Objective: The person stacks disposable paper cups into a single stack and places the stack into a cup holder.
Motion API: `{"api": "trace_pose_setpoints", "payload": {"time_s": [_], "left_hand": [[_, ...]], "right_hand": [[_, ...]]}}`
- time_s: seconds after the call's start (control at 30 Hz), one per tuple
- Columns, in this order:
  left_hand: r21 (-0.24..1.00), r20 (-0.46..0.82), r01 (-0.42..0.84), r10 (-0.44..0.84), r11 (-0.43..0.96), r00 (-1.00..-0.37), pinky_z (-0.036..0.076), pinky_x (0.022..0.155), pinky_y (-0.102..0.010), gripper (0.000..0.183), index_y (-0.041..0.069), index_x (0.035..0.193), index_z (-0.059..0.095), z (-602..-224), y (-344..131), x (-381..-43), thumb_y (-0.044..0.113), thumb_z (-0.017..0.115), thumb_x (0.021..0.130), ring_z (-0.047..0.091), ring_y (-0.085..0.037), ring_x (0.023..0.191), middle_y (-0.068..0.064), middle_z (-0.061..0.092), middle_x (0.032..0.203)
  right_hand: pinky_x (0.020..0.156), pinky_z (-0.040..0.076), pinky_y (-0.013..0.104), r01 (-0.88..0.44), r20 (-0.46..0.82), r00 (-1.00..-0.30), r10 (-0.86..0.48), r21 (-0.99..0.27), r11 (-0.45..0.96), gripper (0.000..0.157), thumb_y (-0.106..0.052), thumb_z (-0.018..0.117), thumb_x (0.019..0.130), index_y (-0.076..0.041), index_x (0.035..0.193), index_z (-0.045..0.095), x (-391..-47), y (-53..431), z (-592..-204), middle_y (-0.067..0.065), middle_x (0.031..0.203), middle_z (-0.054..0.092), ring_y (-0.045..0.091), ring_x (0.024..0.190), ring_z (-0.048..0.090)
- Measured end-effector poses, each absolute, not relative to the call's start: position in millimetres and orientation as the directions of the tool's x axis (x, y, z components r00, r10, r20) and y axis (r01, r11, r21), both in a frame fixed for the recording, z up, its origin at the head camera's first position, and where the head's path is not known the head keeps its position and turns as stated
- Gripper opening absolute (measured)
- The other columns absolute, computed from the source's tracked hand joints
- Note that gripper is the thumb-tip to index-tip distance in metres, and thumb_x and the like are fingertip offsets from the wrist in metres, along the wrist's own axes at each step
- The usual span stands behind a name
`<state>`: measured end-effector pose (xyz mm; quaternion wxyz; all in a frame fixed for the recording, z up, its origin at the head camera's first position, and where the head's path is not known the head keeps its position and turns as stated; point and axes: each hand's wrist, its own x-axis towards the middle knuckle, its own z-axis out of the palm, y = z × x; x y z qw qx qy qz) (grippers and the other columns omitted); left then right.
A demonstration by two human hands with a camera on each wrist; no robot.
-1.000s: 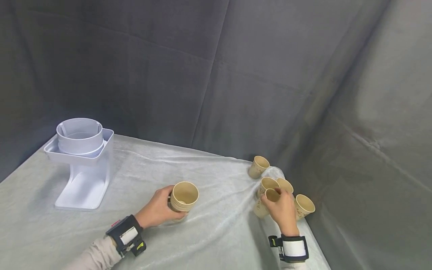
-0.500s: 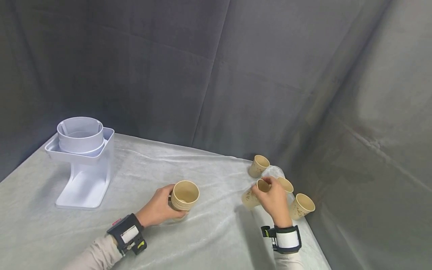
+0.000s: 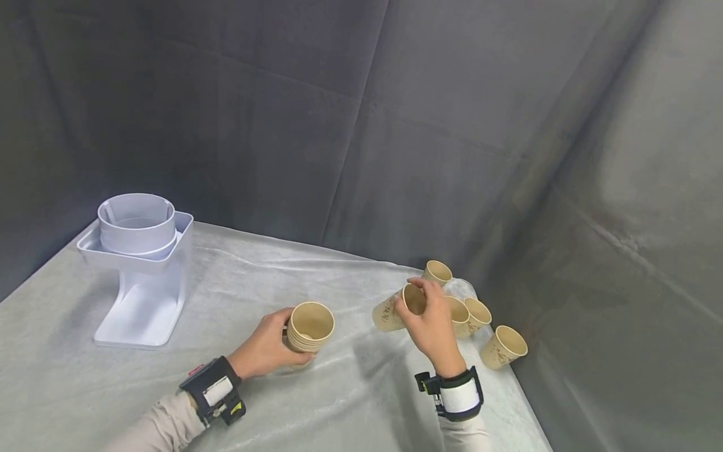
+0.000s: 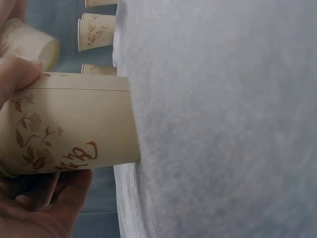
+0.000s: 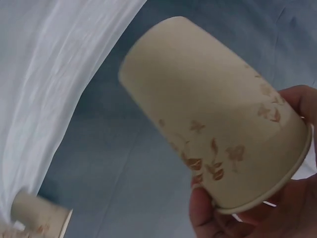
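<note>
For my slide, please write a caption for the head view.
Left hand grips a stack of cups; right hand holds one tilted cup.

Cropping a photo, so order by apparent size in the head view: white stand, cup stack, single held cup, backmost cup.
Largest: white stand
Cup stack and single held cup: alike
Smallest: backmost cup, partly hidden
</note>
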<state>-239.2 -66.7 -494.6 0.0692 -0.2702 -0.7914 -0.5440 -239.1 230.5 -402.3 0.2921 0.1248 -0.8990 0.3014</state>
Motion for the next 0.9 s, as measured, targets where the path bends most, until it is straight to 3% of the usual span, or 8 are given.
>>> {"api": "trace_pose_setpoints", "payload": {"time_s": [0.27, 0.63, 0.9], "left_hand": [[0.823, 0.410, 0.509, 0.355, 0.252, -0.840, 0.049, 0.085, -0.034, 0.070, 0.013, 0.121, 0.051, -493.6, -66.2, -238.3, 0.031, 0.083, 0.062, 0.056, -0.014, 0.099, -0.001, 0.060, 0.107], [0.833, 0.387, 0.489, 0.360, 0.258, -0.849, 0.050, 0.084, -0.032, 0.073, 0.014, 0.122, 0.050, -493.5, -66.4, -240.0, 0.030, 0.084, 0.060, 0.056, -0.010, 0.096, 0.003, 0.060, 0.106], [0.834, 0.373, 0.476, 0.351, 0.278, -0.859, 0.049, 0.083, -0.032, 0.068, 0.014, 0.118, 0.052, -492.5, -66.4, -238.6, 0.028, 0.083, 0.059, 0.057, -0.010, 0.093, 0.003, 0.060, 0.103]], "right_hand": [[0.079, 0.048, 0.041, -0.540, 0.673, -0.725, -0.145, -0.425, 0.727, 0.041, -0.038, 0.064, 0.081, -0.022, 0.118, 0.055, -239.4, 190.8, -394.4, -0.002, 0.114, 0.053, 0.015, 0.100, 0.052], [0.084, 0.045, 0.040, -0.701, 0.706, -0.655, -0.270, -0.433, 0.567, 0.042, -0.035, 0.063, 0.083, -0.025, 0.122, 0.052, -233.8, 148.5, -382.8, 0.000, 0.114, 0.053, 0.012, 0.104, 0.049], [0.078, 0.047, 0.045, -0.723, 0.677, -0.661, -0.322, -0.461, 0.515, 0.042, -0.019, 0.067, 0.079, -0.015, 0.120, 0.053, -216.7, 121.4, -374.2, 0.009, 0.113, 0.054, 0.021, 0.099, 0.052]]}}
